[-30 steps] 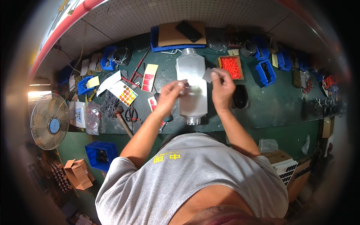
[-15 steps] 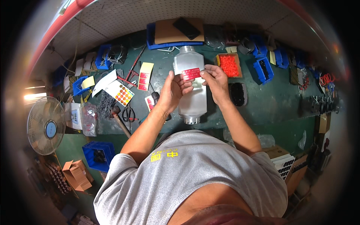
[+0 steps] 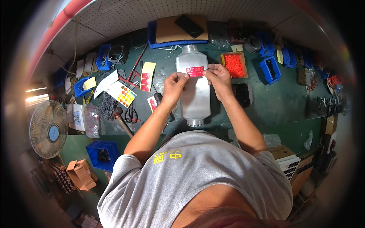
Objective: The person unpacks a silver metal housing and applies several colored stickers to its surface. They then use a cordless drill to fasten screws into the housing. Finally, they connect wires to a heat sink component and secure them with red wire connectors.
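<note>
"Pegboard [image 3: 125, 26] rises behind the green workbench [image 3: 277, 108]. And over the middle of it?"

"The left hand [image 3: 174, 88] has thumb and forefinger pinched narrow on the left end of a red label [image 3: 195, 70]; the right hand [image 3: 221, 80] pinches the right end."

"So where does the label lie, exactly?"

"Held out between the two sets of fingertips, over the far half of a silvery metal housing [image 3: 195, 97]. I can't tell whether it touches the metal."

"What else is near the fingers?"

"Most of the housing's length runs from beneath them toward the bench's near edge. Red pieces [image 3: 233, 65] sit just right of the right fingers, black pieces [image 3: 242, 93] right of that wrist. Left of the left fingers lies a yellow label sheet [image 3: 148, 69]."
</note>
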`<state>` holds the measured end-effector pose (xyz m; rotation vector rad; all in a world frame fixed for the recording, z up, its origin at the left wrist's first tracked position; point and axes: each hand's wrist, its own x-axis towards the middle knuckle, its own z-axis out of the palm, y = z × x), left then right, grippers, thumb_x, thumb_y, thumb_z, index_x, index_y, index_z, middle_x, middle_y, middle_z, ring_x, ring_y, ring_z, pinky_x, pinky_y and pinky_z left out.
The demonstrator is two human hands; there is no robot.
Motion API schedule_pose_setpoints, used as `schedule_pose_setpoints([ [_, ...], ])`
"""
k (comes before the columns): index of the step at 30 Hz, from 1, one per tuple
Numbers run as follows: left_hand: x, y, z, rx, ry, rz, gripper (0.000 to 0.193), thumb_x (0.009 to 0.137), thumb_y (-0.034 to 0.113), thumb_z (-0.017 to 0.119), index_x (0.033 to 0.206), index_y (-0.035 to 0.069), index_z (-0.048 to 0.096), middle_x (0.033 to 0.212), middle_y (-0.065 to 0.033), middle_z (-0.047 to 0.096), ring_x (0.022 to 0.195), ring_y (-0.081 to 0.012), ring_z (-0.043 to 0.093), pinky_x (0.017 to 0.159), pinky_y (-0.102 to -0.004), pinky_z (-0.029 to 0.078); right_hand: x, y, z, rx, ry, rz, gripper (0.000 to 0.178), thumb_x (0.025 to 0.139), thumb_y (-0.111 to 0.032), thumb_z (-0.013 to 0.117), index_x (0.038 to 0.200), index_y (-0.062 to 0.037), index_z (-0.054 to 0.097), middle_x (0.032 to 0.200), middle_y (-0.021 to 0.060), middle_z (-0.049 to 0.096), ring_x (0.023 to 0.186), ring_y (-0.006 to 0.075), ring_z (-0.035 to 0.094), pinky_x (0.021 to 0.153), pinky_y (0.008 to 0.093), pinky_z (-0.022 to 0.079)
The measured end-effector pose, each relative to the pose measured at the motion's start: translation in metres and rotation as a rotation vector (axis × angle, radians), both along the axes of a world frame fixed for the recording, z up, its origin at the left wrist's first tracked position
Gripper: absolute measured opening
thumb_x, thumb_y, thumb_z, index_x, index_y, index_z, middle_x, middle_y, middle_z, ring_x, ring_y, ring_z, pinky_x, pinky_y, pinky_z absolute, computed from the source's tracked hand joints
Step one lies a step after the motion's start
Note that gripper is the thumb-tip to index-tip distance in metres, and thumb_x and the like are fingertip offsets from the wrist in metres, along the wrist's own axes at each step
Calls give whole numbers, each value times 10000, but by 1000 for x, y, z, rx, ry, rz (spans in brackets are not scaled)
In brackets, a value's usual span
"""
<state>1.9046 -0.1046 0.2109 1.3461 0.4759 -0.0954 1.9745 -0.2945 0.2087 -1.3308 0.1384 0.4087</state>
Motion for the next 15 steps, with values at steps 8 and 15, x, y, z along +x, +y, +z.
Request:
schedule_pose_setpoints([
  [8,34,3,-22,446,-125,29,236,959,212,705,866,-4,675,722,-37,650,629,-126,583,593,-299,467,25,22,-28,-100,-179,-121,364,835,-37,788,1135,42,598,956,84,700,826,117,658,675,239,527],
  [15,62,2,-21,774,-40,31,277,890,260,730,864,-14,705,732,-183,697,686,-330,688,670,-423,532,45,37,-45,-317,-290,-185,327,799,-37,790,1065,64,628,870,112,715,768,144,673,695,273,546],
])
